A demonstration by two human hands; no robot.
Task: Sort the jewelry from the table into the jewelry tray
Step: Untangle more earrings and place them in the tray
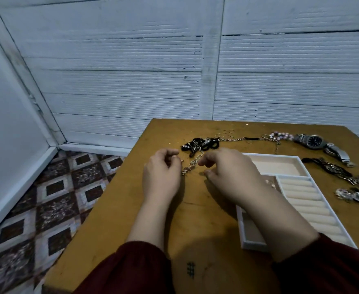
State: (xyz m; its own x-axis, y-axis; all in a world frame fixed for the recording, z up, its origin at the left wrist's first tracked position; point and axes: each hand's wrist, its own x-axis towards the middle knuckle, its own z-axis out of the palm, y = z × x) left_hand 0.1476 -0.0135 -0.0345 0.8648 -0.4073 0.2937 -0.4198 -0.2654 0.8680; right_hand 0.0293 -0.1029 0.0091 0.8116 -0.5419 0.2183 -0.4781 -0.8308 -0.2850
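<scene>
1. At the far left, a floor (53, 187) of brown-and-white patterned square tiles meets white ribbed wall panels (132, 60) that fill the upper part of the view.
2. A worn ochre wooden table (121, 209) stands beside the wall, with dark red sleeves (136, 270) at its near edge.
3. The left hand (161, 172) hovers over the table with its fingers curled in, pinching one end of a thin silver chain (192, 164).
4. The chain runs up and to the right into a tangle of black cord and metal links (197, 144) lying on the table behind the hands.
5. The right hand (229, 177) has curled fingers. Its forefinger tip touches the chain and its thumb sits lower and apart, so I cannot tell whether it has a grip.
6. The white jewelry tray (280, 159) lies flat just right of the hands, partly under the right forearm. It has pale pink compartments, and a row of ring rolls (310, 200) fills its right side. One small piece (269, 183) lies in a middle compartment.
7. Behind the tray lie a beaded bracelet (280, 135) and a metal wristwatch (316, 142).
8. To the right of the tray are a dark necklace (333, 169) and a mixed cluster with blue stones (358, 196).
</scene>
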